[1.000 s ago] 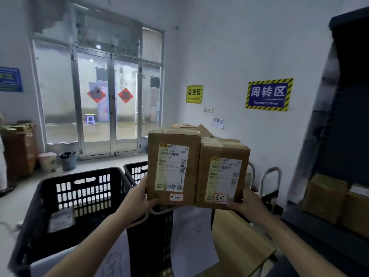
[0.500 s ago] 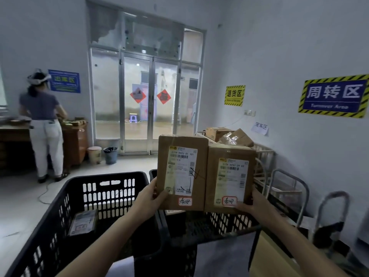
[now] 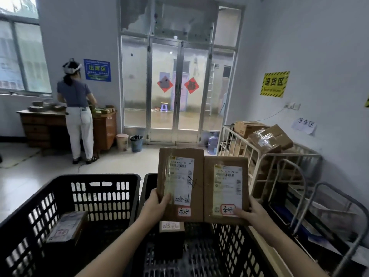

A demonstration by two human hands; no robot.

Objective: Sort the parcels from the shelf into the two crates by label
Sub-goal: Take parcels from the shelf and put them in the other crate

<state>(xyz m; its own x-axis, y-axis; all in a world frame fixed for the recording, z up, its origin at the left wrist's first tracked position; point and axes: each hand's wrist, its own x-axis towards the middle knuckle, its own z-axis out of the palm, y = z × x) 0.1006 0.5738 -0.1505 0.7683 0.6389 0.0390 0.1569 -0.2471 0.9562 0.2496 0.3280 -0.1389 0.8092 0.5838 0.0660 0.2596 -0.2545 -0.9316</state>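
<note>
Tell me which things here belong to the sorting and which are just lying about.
Job: left parcel, right parcel, left hand, right hand, left crate, right crate.
Lying about: desk, pink bin, blue bin, water bottle, taped box.

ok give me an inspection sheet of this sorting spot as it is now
surface: pale glossy floor, reflecting the door light
job's things: left brown cardboard parcel and right brown cardboard parcel held upright side by side, labels showing; left black slotted plastic crate holds one labelled parcel; right black slotted plastic crate holds a small parcel
clutter: white metal cage trolley piled with taped boxes; pink bin and blue bin by the glass doors
grippers: left hand grips the left parcel's lower edge, right hand the right parcel's lower corner
cables: thin cable hangs from a wall socket
surroundings: another person at a wooden desk; yellow wall sign
</note>
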